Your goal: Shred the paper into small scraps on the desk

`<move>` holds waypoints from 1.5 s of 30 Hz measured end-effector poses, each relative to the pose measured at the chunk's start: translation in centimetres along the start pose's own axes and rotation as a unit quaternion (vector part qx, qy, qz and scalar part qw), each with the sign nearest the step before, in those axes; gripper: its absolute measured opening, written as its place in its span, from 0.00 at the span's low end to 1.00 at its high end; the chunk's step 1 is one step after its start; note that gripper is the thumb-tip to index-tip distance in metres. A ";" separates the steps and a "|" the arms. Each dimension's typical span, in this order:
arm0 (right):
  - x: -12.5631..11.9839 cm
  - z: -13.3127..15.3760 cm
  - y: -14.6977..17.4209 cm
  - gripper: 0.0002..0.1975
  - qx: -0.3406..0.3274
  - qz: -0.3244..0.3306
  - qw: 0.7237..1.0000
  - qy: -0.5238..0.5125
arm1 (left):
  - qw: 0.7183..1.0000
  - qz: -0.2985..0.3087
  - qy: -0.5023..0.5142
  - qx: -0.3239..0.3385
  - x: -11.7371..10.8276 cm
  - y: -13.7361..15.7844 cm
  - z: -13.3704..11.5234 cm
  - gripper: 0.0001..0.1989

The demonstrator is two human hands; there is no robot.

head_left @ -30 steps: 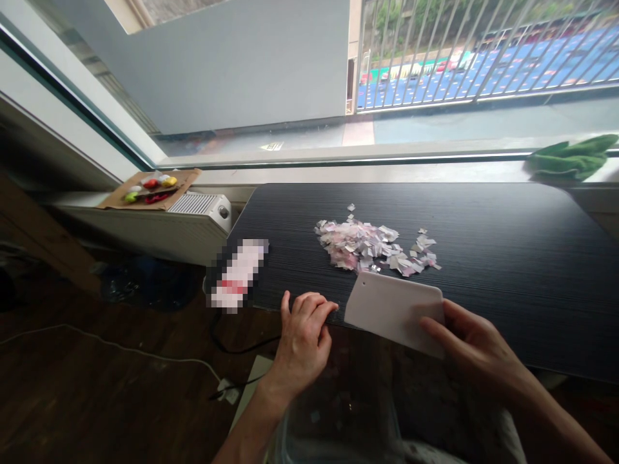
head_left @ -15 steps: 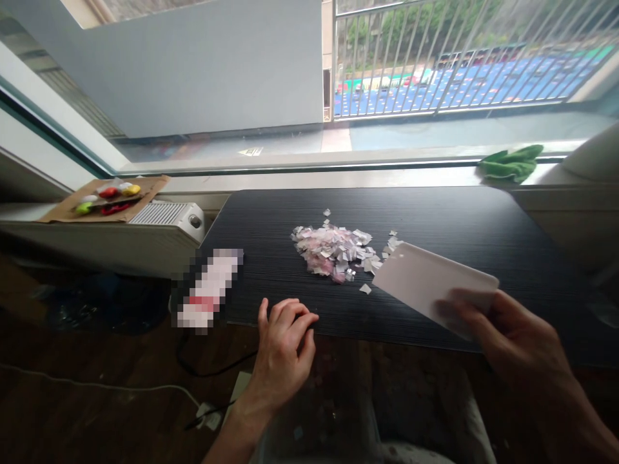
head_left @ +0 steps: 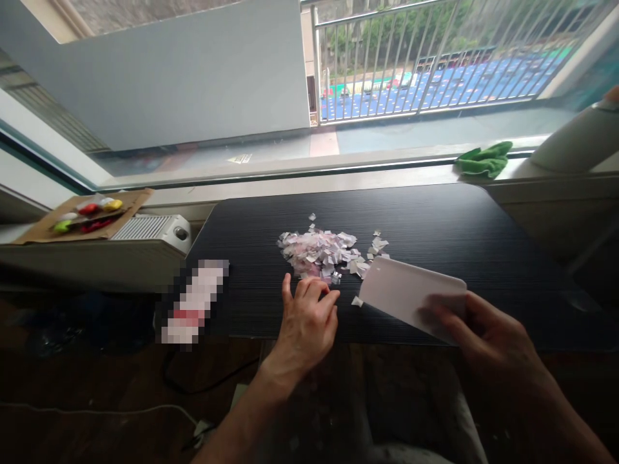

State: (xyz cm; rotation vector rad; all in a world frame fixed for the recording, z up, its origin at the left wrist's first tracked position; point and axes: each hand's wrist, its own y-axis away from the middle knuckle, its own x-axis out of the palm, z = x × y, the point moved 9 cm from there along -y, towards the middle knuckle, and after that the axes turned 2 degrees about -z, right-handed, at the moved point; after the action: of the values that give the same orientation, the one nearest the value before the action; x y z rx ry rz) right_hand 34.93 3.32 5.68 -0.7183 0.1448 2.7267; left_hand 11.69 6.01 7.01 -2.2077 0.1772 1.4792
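Note:
A loose heap of small pale pink and white paper scraps lies on the dark wood-grain table. My right hand grips a flat white plastic scraper, thumb on top, its far end beside the stray scraps at the heap's right. Just in front of the heap is my left hand, palm down, fingers bent and apart, with nothing seen in it. Its fingertips come close to the near edge of the heap; whether they touch it I cannot tell. One single scrap lies between the hand and the scraper.
A blurred-out pinkish object lies at the table's left edge. Beyond it are a radiator and brown paper with colourful items. On the windowsill rest a green cloth and a white bottle-like object. A cable crosses the floor.
My left hand has moved right and forward, from the table's near edge to close in front of the heap. The scraper stays in my right hand, and the view has shifted slightly.

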 end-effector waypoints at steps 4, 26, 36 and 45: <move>1.7 0.3 -1.3 0.12 -0.002 0.007 0.998 -0.056 | 1.000 -0.001 -0.029 -0.009 0.5 -0.3 1.1 0.18; -3.3 -1.5 -0.5 0.12 0.089 -0.028 0.995 -0.040 | 0.991 -0.130 0.008 -0.016 -1.5 2.5 3.5 0.11; 1.3 -2.6 -7.1 0.11 0.081 0.167 0.978 -0.095 | 0.992 -0.119 0.041 0.014 -1.4 2.5 3.4 0.18; 1.2 -2.7 -6.6 0.13 0.101 0.237 0.962 -0.094 | 0.992 -0.118 0.031 0.022 -1.3 2.5 3.3 0.16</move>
State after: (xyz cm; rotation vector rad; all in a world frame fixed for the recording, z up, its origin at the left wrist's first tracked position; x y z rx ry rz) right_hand 37.32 9.39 2.61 -0.4004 0.6139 3.1449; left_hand 7.49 5.16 6.36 -2.1558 -0.0304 1.2679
